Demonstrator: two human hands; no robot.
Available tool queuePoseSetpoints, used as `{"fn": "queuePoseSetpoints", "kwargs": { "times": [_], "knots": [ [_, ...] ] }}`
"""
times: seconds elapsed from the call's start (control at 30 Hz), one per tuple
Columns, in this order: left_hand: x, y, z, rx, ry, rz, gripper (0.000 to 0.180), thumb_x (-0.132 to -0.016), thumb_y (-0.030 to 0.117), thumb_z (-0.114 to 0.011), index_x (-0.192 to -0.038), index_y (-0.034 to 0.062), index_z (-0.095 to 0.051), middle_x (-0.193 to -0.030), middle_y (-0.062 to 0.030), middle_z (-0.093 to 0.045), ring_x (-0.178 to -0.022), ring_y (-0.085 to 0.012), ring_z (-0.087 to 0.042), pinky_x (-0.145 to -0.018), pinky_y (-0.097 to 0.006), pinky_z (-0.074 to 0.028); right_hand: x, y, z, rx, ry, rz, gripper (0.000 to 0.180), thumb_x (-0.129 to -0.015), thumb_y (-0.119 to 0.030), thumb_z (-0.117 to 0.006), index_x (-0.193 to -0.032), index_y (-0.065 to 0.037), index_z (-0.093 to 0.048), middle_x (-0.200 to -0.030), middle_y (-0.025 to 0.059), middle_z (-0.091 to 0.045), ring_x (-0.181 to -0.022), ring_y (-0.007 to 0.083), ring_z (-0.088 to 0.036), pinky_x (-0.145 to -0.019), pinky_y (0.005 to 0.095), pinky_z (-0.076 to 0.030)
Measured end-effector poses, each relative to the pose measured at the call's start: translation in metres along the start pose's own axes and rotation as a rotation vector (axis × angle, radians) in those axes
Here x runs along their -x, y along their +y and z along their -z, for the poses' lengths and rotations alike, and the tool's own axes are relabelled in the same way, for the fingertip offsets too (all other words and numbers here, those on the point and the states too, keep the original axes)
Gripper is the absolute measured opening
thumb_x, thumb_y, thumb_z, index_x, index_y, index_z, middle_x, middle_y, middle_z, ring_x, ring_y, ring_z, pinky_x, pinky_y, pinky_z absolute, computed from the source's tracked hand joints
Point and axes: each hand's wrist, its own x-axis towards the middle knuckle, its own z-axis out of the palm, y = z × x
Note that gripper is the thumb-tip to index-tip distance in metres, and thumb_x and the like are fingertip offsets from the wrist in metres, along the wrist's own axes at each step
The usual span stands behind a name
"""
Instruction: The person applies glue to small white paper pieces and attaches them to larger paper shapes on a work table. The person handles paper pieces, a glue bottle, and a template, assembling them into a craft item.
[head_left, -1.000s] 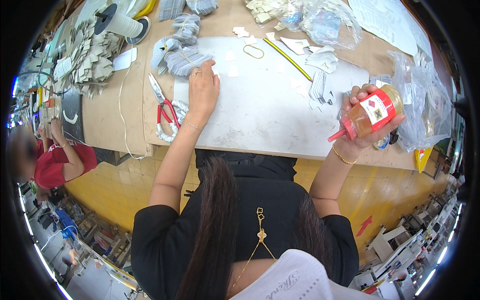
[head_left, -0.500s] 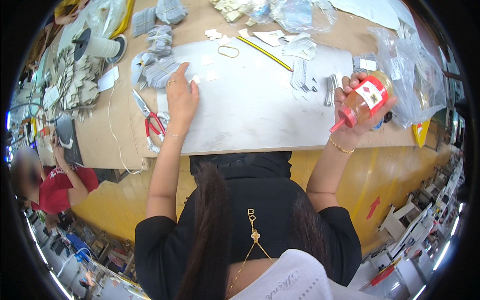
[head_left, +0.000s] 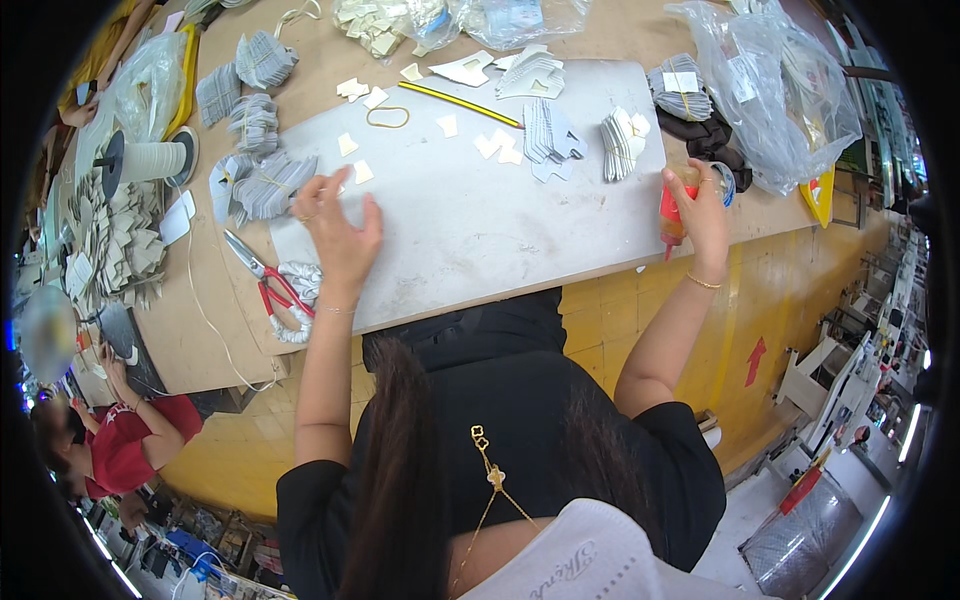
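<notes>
My right hand (head_left: 705, 220) is wrapped round a squeeze bottle (head_left: 671, 208) with a red label and a narrow red nozzle pointing down, at the right edge of the white board (head_left: 480, 215). At the left, my left hand (head_left: 342, 240) has its fingers spread and holds nothing that I can see. Beside its fingertips lies a stack of grey cut pieces (head_left: 275, 187). Small cream pieces (head_left: 362, 172) lie just past the fingers. Across the board are grey cut pieces (head_left: 550, 140), a banded bundle (head_left: 622, 145) and a yellow-and-black pencil (head_left: 460, 104).
Red-handled snips (head_left: 268, 280) lie left of my left forearm. Beyond them are a spool of white tape (head_left: 150, 160) and a heap of pale pieces (head_left: 115, 235). Clear plastic bags (head_left: 770, 100) fill the far right. Another person in a red shirt (head_left: 150, 445) sits at the left.
The bottle has gone from tilted across my palm to nozzle-down near the board's right edge, with my right hand turned over it. My left hand stays by the grey stack. The whole view has shifted.
</notes>
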Motion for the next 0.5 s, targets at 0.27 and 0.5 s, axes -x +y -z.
{"fn": "queuePoseSetpoints", "kwargs": {
  "times": [0.27, 0.5],
  "knots": [
    [0.029, 0.052, -0.034, 0.142, -0.245, -0.224, 0.06, -0.073, 0.026, -0.074, -0.127, 0.0157, -0.053, -0.141, -0.0192, -0.03, -0.132, -0.0389, -0.023, -0.107, -0.048, -0.023, 0.004, -0.031, -0.023, 0.12, 0.611, 0.46, 0.044, -0.081, -0.03, -0.068, -0.115, -0.003, -0.057, -0.091, 0.0167, -0.062, -0.084, 0.0305, -0.061, -0.078, 0.0368, -0.047],
    [0.027, 0.052, -0.041, 0.018, -0.412, -0.235, 0.066, -0.074, 0.043, -0.071, -0.131, 0.0194, -0.049, -0.147, -0.0194, -0.024, -0.136, -0.0409, -0.017, -0.109, -0.053, -0.019, 0.009, -0.11, -0.076, -0.128, 0.243, 0.505, 0.027, -0.079, -0.025, -0.069, -0.091, -0.001, -0.067, -0.087, 0.0144, -0.062, -0.084, 0.0293, -0.059, -0.076, 0.0353, -0.046]
  ]
}}
